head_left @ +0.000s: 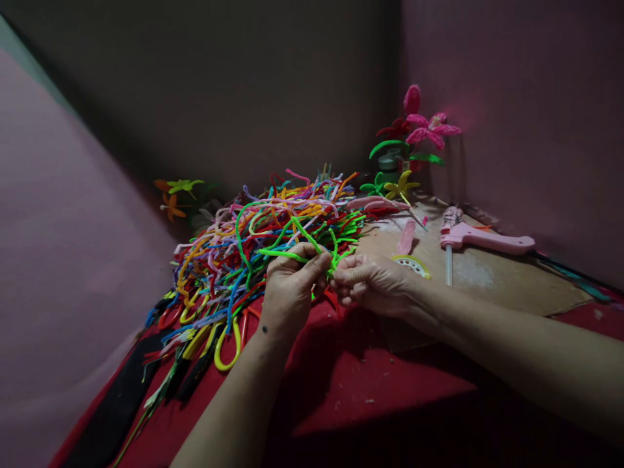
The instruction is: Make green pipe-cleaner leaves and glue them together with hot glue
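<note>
The bright green fuzzy wire stems (335,259), bent into a small crossed cluster, sit between the two hands, above the front edge of the heap. The left hand (291,279) has thumb and forefinger clamped on them; the right hand (363,276) pinches the same cluster just beside it, fingertips together. Where the wires cross is too small to make out.

The likeliest trouble is slipping: springy wire could uncoil if either pinch loosens, and too sharp a bend might kink the core or thin the fuzz. Loose ends jut upward and could snag in the tangled heap of multicoloured chenille stems (287,211) right behind, whose soft, curling strands cross every way.

At its near edge lies a smooth yellow looped handle (237,349). Right of the hands, a glossy pink plastic glue gun (492,238) with a translucent rod rests on a flat tan board (521,289); if hot, it could burn a straying forearm. Dark red cloth (341,383), flecked with scraps, spreads below.
</note>
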Tool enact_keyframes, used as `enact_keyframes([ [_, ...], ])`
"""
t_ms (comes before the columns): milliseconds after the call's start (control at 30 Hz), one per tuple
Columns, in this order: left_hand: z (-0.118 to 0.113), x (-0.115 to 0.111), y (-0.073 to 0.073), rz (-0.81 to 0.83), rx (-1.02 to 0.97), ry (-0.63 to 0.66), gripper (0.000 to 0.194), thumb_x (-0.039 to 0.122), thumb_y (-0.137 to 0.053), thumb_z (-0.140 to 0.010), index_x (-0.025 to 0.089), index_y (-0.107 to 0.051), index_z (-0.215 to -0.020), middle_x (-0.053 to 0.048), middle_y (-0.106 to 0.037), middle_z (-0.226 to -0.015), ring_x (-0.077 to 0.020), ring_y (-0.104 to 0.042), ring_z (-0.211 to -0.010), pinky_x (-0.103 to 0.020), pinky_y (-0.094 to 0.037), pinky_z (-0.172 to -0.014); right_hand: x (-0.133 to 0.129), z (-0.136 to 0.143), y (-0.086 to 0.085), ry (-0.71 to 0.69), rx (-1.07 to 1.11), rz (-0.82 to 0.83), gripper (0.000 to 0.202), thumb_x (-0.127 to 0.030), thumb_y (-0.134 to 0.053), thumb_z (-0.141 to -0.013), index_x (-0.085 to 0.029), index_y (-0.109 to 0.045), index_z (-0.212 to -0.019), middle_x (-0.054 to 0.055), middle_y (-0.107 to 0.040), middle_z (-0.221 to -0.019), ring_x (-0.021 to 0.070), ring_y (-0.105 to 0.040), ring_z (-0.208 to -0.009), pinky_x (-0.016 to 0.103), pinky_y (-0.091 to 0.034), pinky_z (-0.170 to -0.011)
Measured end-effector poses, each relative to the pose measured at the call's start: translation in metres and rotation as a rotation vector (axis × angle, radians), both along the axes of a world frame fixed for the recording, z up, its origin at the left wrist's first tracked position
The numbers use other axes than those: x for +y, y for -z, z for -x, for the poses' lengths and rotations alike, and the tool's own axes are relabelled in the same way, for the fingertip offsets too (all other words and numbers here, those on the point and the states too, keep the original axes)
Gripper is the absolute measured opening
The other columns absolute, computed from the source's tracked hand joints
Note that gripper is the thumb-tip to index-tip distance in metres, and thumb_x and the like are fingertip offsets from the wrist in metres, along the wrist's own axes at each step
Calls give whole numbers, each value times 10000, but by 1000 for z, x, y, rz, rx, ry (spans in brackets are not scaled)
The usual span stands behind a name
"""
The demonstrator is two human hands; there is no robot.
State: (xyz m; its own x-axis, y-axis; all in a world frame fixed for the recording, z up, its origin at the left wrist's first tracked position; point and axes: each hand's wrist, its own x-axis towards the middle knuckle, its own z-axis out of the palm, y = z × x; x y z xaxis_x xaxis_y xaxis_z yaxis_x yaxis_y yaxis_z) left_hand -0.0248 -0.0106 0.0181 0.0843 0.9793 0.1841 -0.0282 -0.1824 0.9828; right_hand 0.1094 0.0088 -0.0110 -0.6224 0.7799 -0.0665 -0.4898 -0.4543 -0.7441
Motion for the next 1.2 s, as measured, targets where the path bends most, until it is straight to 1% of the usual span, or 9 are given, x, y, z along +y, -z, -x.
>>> enact_keyframes([
  [133, 2, 0, -3, 20, 5, 18, 170, 280, -675, -662, 155, -560, -653, 45, -464, -461, -44, -389, -409, -163, -303, -406, -1, 1, 1, 57, -1, -6, 203, -127, -731, -524, -132, -527, -516, -38, -504, -453, 81, -469, -453, 239, -372, -479],
  [333, 2, -1, -5, 35, 31, 17, 178, 284, -672, -663, 162, -549, -625, 52, -453, -461, -50, -393, -391, -171, -310, -383, -1, 2, 2, 46, 40, -14, 253, -101, -733, -519, -160, -504, -611, -42, -553, -546, 102, -522, -508, 253, -403, -497],
  [600, 7, 3, -3, 76, 33, 77, 157, 290, -643, -701, 157, -564, -673, 52, -447, -479, -35, -352, -386, -164, -276, -388, 0, 1, 2, 84, 24, -68, 218, -107, -704, -538, -156, -520, -644, -38, -560, -525, 91, -499, -456, 254, -431, -465],
  [700, 7, 3, -3, 79, 62, 42, 177, 288, -663, -680, 138, -575, -647, 49, -441, -465, -29, -340, -385, -159, -255, -380, 2, -1, 3, 89, -31, -131, 216, -116, -700, -550, -150, -545, -698, -24, -578, -546, 102, -525, -480, 259, -443, -486],
  [867, 6, 4, -5, 135, 89, -7, 227, 247, -711, -612, 119, -535, -548, 61, -384, -393, -19, -298, -344, -157, -205, -342, 3, -2, 5, 160, -204, -396, 141, -222, -674, -640, -118, -581, -649, 1, -585, -556, 83, -511, -448, 229, -402, -467],
  [967, 5, 3, -6, 186, 32, -8, 274, 275, -669, -661, 138, -476, -523, 63, -377, -374, -22, -283, -319, -158, -191, -322, 3, -2, 4, 207, -291, -401, 165, -246, -673, -634, -126, -562, -611, -5, -579, -516, 73, -472, -389, 213, -355, -408],
  [1033, 5, 2, -7, 175, 16, -48, 290, 287, -649, -682, 145, -454, -519, 59, -393, -370, -25, -285, -309, -156, -192, -312, 2, -2, 3, 210, -336, -385, 156, -233, -668, -633, -128, -557, -604, -9, -572, -498, 65, -448, -375, 202, -319, -389],
  [1100, 4, 1, -8, 140, 32, -86, 283, 284, -647, -683, 145, -459, -524, 51, -417, -371, -27, -295, -303, -155, -203, -306, 3, -2, 3, 198, -342, -379, 153, -230, -666, -637, -125, -561, -601, -6, -573, -502, 62, -442, -392, 201, -310, -401],
  [1200, 4, 0, -9, 141, 52, -81, 286, 281, -648, -678, 148, -454, -515, 48, -421, -360, -32, -303, -293, -159, -215, -301, 4, -2, 4, 145, -274, -390, 160, -260, -661, -659, -116, -599, -633, 12, -597, -568, 76, -482, -478, 222, -357, -481],
])
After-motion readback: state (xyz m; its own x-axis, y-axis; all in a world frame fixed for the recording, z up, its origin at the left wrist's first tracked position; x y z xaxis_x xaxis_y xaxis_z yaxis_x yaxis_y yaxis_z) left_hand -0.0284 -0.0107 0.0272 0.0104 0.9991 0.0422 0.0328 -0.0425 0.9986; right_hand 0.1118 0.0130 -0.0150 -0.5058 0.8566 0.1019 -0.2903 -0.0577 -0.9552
